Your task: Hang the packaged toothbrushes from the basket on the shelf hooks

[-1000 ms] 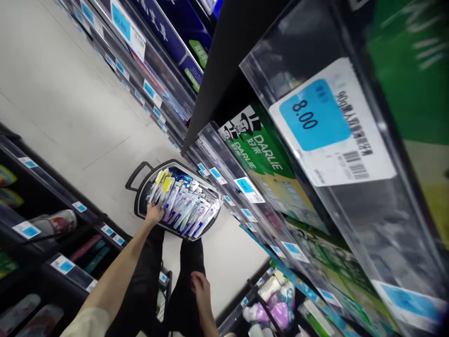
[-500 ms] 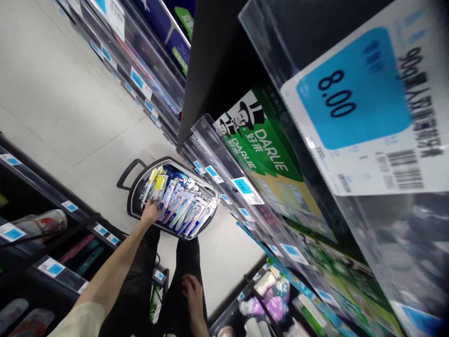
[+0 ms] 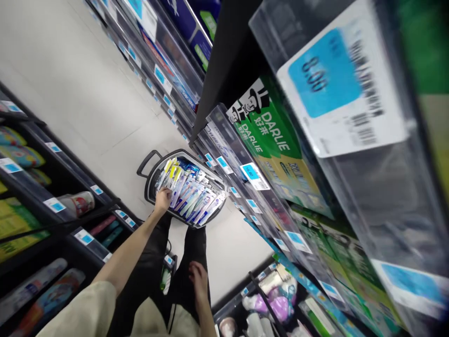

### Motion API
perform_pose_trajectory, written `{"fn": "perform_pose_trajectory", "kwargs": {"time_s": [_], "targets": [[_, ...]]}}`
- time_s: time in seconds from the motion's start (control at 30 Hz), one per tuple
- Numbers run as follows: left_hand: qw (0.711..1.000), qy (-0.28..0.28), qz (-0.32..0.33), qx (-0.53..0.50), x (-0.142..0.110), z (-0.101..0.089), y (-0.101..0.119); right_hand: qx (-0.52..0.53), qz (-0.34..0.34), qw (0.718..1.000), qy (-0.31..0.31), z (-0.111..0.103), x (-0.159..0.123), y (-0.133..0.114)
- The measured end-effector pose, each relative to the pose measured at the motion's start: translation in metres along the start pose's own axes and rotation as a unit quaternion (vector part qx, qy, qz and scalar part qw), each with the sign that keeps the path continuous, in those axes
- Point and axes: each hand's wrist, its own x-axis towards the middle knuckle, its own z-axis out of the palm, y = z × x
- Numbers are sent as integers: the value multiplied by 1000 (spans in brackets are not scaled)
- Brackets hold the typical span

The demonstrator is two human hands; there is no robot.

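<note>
A dark shopping basket point(image 3: 149, 187) stands on the floor ahead of my legs, filled with a row of packaged toothbrushes point(image 3: 196, 201). My left hand point(image 3: 163, 199) is at the near left side of the basket, its fingers curled in against the packs. What lies between those fingers is too small to make out. Just beyond that hand are yellow-topped packs point(image 3: 172, 172). Over my dark trouser leg hangs my right hand point(image 3: 199, 278), fingers loosely bent and apart, holding nothing.
Close on the right rises a shelf with green Darlie toothpaste boxes point(image 3: 270, 126) and a large price tag point(image 3: 336, 84). Another shelf point(image 3: 70, 206) with packaged goods runs along the left. A bin with purple packs point(image 3: 280, 306) is at lower right.
The view has shifted, so the basket sits a little further right and higher. My left hand stays at the packs, its fingers more curled. My right hand still hangs by my leg.
</note>
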Motion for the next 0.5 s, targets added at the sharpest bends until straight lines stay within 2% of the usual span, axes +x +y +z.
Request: {"fn": "perform_pose_trajectory", "kwargs": {"time_s": [0.1,0.23,0.37,0.5], "targets": [[1000,20,-3,-22,-29,-24,22,16,-31,999,-10,-4,-16,-16],[997,59,-12,-55,-84,-66,70,55,-80,995,-31,-15,-44,-64],[988,120,-17,-97,-145,-107,132,65,-141,987,-48,-35,-79,-129],[974,168,50,-141,-201,-149,204,79,-243,963,-86,-63,-124,-194]]}}
